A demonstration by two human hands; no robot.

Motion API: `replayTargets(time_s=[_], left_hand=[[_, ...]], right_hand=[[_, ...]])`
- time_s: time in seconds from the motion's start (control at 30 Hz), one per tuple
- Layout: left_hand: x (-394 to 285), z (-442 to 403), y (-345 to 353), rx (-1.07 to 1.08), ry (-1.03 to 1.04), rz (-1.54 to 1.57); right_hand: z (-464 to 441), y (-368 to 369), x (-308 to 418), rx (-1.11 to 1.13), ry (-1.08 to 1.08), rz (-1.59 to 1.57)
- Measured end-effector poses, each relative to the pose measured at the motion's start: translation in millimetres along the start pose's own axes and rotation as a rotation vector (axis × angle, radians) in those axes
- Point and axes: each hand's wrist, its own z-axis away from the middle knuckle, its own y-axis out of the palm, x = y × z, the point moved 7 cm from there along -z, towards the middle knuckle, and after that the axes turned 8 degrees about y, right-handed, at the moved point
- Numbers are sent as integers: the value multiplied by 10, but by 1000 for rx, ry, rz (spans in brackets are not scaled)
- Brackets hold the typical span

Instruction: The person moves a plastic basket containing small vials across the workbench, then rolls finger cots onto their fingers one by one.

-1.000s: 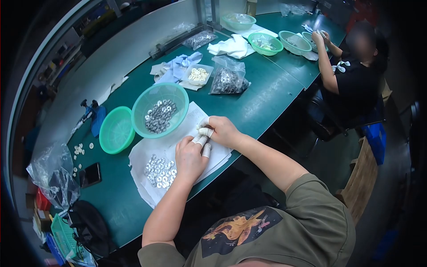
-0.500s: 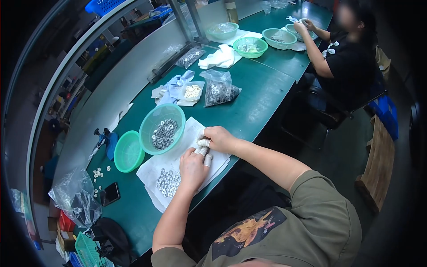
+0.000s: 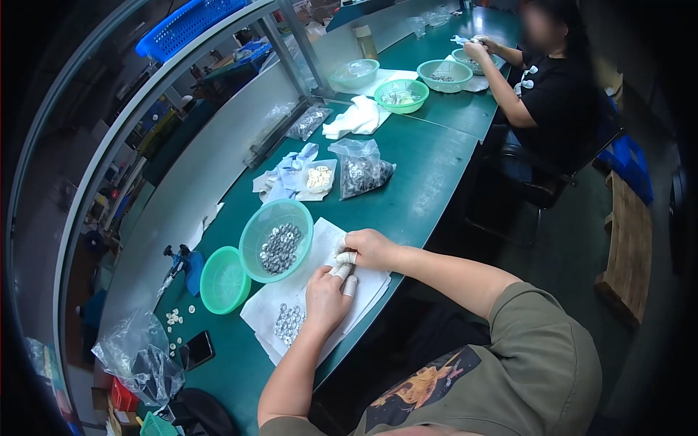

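Observation:
My left hand [image 3: 329, 296] and my right hand [image 3: 369, 249] meet above white paper [image 3: 331, 232], both with pale covers on some fingertips. Their fingers are closed together in a pinch, and whatever is between them is too small or hidden to make out. Shiny round metal pieces [image 3: 289, 323] lie spread on the paper beside my left hand. Just beyond the paper, a green mesh bowl [image 3: 251, 236] holds many grey round pieces [image 3: 281, 248]. A second green bowl [image 3: 225, 280], with nothing visible in it, stands to its left.
A phone [image 3: 197, 350], clear plastic bag [image 3: 142, 356] and blue tool [image 3: 193, 270] are at the left. Farther back are a bag of dark pieces [image 3: 360, 173], a tray of cream pieces [image 3: 318, 176] and white cloth [image 3: 356, 118]. Another person [image 3: 556, 87] sits at the back right beside bowls.
The view has shifted, so the table and both hands appear lower in the picture. My hands stay together over the paper in nearly the same pose.

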Motion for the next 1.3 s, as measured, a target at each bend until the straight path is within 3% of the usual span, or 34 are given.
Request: replayTargets(time_s=[0.3, 0.47, 0.77, 0.97, 1.1, 1.3], left_hand=[[47, 51, -11, -41, -42, 23], [48, 57, -9, -73, -12, 34], [62, 77, -9, -87, -14, 11], [107, 108, -10, -133, -33, 50], [166, 109, -70, -200, -83, 59], [218, 142, 21, -171, -63, 81]], right_hand=[[6, -26, 95, -14, -137, 36], [8, -41, 178, 46, -106, 129], [32, -17, 69, 27, 31, -29], [45, -41, 133, -30, -122, -13], [33, -19, 75, 19, -19, -57], [25, -23, 127, 22, -34, 9]])
